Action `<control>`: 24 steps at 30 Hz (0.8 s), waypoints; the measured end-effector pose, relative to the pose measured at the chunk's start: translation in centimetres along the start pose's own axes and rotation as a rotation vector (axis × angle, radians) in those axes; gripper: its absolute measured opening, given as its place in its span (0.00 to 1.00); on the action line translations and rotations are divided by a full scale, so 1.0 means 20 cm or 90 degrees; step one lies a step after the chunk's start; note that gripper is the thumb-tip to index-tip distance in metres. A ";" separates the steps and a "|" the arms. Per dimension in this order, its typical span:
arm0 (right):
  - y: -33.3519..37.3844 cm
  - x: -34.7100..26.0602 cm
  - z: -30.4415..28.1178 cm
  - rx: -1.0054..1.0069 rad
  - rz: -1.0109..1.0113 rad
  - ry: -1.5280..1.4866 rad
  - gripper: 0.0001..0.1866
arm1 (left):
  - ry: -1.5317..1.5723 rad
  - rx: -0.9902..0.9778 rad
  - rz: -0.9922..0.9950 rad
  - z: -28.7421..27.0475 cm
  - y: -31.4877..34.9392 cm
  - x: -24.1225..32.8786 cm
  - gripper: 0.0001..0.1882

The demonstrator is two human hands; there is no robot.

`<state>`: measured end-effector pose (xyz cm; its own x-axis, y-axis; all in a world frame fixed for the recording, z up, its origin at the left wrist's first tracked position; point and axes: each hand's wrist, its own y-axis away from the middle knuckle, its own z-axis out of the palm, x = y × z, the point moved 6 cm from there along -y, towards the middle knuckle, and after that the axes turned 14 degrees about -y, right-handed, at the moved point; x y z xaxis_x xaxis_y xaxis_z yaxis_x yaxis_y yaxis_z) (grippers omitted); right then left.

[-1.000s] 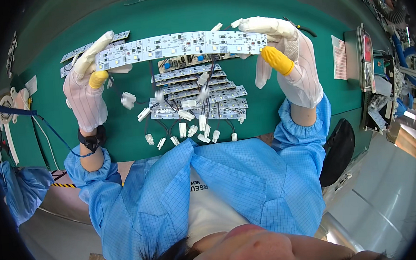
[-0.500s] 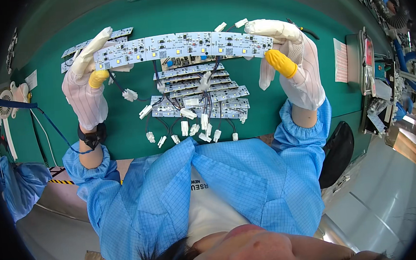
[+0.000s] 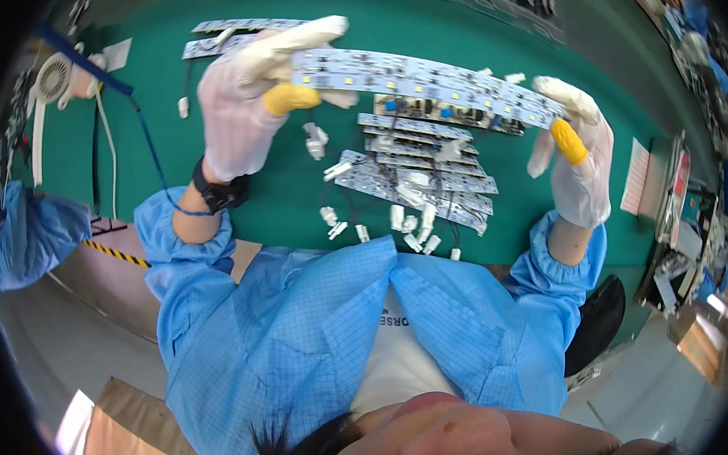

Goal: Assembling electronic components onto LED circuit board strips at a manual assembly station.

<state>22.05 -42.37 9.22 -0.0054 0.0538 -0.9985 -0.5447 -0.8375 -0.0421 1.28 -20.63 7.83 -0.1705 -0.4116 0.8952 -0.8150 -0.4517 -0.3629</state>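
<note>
A long white LED circuit board strip [image 3: 426, 79] is held up in front of me, its right end lower than its left. My left hand [image 3: 244, 110], in a white glove with a yellow thumb cover, pinches the left end. My right hand [image 3: 580, 152], gloved the same way, is closed on the right end between thumb and fingers. Below the strip lies a pile of similar LED boards [image 3: 404, 193], with dark wires and white plug connectors [image 3: 410, 195] towards me. A circuit board with blue parts [image 3: 457, 113] lies just behind the pile, partly hidden by the held strip.
More LED boards [image 3: 218, 46] lie at the back left of the green mat [image 3: 296, 211], beyond my left hand. A small white fan [image 3: 53, 78] stands at the far left. A blue cord [image 3: 148, 132] runs to my left wrist. A printed sheet [image 3: 636, 176] lies at the right.
The view has turned, so the bench appears shifted and tilted. Both hands still hold the LED strip, which has gone from nearly level to sloping down at its right end.
</note>
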 end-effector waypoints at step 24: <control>-0.01 0.00 0.02 -0.024 -0.024 -0.038 0.33 | -0.321 0.028 -0.065 0.00 -0.04 -0.01 0.24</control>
<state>21.83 -41.96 9.17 -0.0367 0.1173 -0.9924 -0.5136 -0.8541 -0.0820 1.97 -20.14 7.88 0.2057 -0.6898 0.6941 -0.7879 -0.5374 -0.3006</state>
